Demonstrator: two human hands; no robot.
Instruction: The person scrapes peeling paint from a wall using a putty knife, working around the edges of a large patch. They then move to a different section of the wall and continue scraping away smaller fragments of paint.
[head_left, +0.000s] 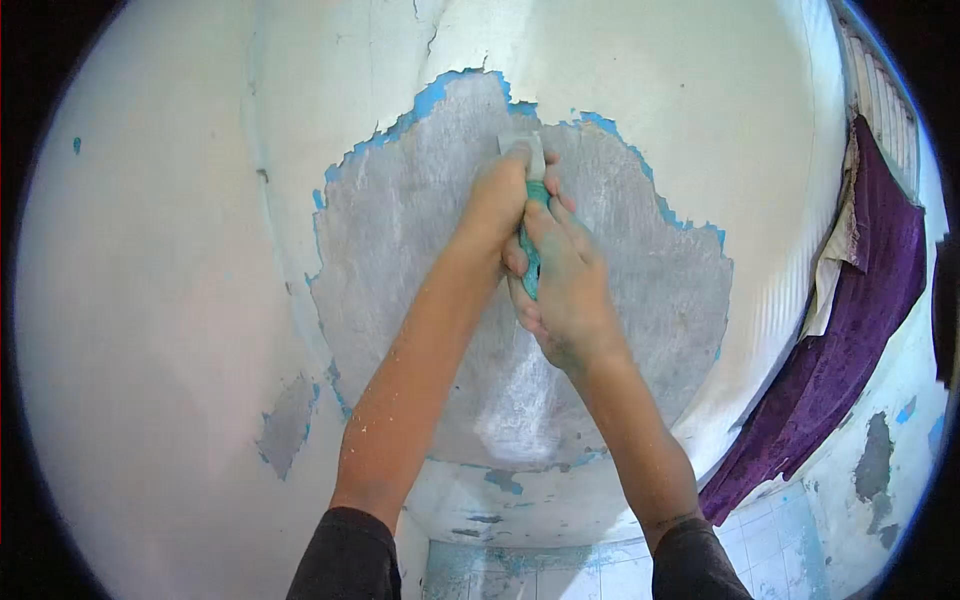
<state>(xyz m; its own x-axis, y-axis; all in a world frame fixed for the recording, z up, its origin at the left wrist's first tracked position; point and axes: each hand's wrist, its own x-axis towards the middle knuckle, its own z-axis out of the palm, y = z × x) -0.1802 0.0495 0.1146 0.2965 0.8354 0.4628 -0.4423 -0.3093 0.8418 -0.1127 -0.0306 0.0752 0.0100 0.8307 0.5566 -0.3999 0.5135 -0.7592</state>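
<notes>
Both hands are together, clamped on one scraper [537,190]. The left hand [500,200] grips at the far end, its thumb along the base of the pale blade [520,143]; the right hand [572,262] wraps the green handle on the near side, fingers curled around it. The scraper is in front of the big grey patch [400,230] in the wall [170,250], left of the patch's right edge, with its blade pointing to the far side. Whether the blade touches the surface is hard to tell.

Ragged blue paint [432,96] rims the patch, most plainly along its far edge, and cream paint surrounds it. A white smear [520,410] lies on the patch, on the near side of the hands. Pale specks dot the left forearm [395,380]; the right forearm [640,430] comes out of a dark sleeve [695,565].

To the left is a smaller grey spot [288,428]. To the right hangs a purple cloth [835,365], beside a ribbed panel [880,85] at the far right. Pale tiles [570,582] show at the near edge.
</notes>
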